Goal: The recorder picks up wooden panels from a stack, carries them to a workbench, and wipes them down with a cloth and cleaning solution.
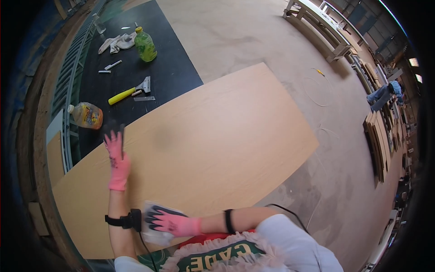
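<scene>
A large pale wooden panel (pixel 217 127) lies in front of me. My left hand (pixel 118 158), in a pink glove with dark fingertips, reaches over its far left edge with fingers stretched out and holds nothing; the fingertips are slightly blurred. Close to my body, my right hand (pixel 174 223) in a matching glove is closed over a white cloth (pixel 156 236) on the panel. Part of that cloth is hidden under the palm. Just beyond my left fingertips stands a clear bottle with an orange label (pixel 87 115).
On the black tabletop (pixel 172 59) lie a yellow-handled scraper (pixel 131 90), white markers (pixel 113 65) and a crumpled rag (pixel 118 43), beside a green bottle (pixel 145 45). Stacked boards (pixel 377 140), a bent-over person (pixel 385 94) and a long workbench (pixel 319 27) are at the right.
</scene>
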A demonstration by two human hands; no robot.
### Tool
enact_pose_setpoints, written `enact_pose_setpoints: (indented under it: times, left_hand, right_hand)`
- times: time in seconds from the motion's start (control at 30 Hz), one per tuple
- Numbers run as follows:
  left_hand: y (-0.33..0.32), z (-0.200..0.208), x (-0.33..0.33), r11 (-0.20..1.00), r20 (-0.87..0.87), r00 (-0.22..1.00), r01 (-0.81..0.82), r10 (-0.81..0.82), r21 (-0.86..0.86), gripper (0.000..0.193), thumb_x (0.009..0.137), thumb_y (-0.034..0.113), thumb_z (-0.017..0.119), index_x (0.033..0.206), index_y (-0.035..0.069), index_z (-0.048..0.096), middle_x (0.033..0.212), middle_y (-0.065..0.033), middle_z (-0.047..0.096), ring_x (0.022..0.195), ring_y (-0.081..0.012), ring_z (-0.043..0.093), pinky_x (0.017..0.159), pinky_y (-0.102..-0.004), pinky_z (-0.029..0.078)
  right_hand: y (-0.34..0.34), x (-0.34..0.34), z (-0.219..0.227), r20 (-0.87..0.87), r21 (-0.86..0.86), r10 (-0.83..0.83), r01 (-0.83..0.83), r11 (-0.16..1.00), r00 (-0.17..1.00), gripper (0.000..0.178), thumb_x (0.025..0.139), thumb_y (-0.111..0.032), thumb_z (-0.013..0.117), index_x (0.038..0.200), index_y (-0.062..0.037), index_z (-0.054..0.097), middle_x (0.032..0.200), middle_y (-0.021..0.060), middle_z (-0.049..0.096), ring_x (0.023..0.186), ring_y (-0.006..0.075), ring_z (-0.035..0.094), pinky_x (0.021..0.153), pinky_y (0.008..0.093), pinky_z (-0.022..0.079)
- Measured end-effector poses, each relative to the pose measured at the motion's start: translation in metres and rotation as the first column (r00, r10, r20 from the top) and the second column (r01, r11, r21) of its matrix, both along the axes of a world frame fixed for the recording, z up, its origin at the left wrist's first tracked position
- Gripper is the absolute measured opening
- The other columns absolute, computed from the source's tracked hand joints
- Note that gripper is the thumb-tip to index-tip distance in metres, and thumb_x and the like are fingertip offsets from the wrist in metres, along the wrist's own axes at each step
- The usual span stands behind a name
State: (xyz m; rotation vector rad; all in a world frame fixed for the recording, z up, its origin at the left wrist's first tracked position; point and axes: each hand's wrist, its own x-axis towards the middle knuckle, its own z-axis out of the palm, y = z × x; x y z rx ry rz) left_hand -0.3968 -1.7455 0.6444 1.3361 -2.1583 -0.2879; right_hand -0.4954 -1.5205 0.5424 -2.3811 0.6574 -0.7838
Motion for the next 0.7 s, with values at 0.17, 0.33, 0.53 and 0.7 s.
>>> enact_pose_setpoints:
  times: [0.17,0.33,0.53,0.7]
  left_hand:
    - [-0.014,-0.044,-0.034,0.999,0.203,0.979,-0.019,0.009,0.05,0.079,0.076,0.03,0.06,0.135,-0.003,0.02,0.139,-0.0308,0.014,0.128,-0.0501,0.006,0.105,-0.0539,0.003]
    - [-0.025,-0.061,-0.059,0.988,0.372,0.927,-0.098,0.045,0.123,0.077,0.081,0.041,0.053,0.137,0.0,0.02,0.139,-0.0306,0.014,0.131,-0.0435,0.011,0.105,-0.0527,0.006]
    - [-0.029,-0.068,-0.108,0.983,0.587,0.808,-0.059,-0.056,0.174,0.066,0.086,0.043,0.042,0.138,0.007,0.023,0.142,-0.0199,0.022,0.132,-0.0362,0.017,0.106,-0.0529,0.006]
    - [-0.05,-0.079,-0.126,0.995,0.598,0.8,-0.09,0.048,0.041,0.068,0.086,0.044,0.042,0.138,0.006,0.023,0.141,-0.0199,0.023,0.13,-0.0375,0.02,0.105,-0.0532,0.007]
  right_hand:
    - [-0.09,-0.048,-0.033,-0.075,0.021,-0.526,0.529,0.849,0.847,0.04,0.08,-0.018,0.048,0.12,-0.0114,0.047,0.126,0.015,0.042,0.122,0.0289,0.034,0.108,0.0414,0.018]
    - [-0.073,-0.332,0.024,-0.409,-0.216,-0.905,0.976,-0.031,-0.119,0.041,0.078,-0.019,0.05,0.113,0.0015,0.05,0.115,0.02,0.051,0.112,0.0333,0.045,0.1,0.043,0.029]
    - [0.117,-0.503,0.035,-0.116,0.245,-0.85,0.815,-0.526,-0.514,0.042,0.077,-0.023,0.05,0.111,0.0016,0.05,0.107,0.0125,0.053,0.097,0.0283,0.051,0.086,0.037,0.04]
    - [0.13,-0.401,0.061,-0.296,-0.141,-0.954,0.99,-0.009,-0.051,0.039,0.077,-0.031,0.062,0.106,-0.0069,0.052,0.106,0.0126,0.051,0.106,0.024,0.045,0.093,0.0373,0.033]
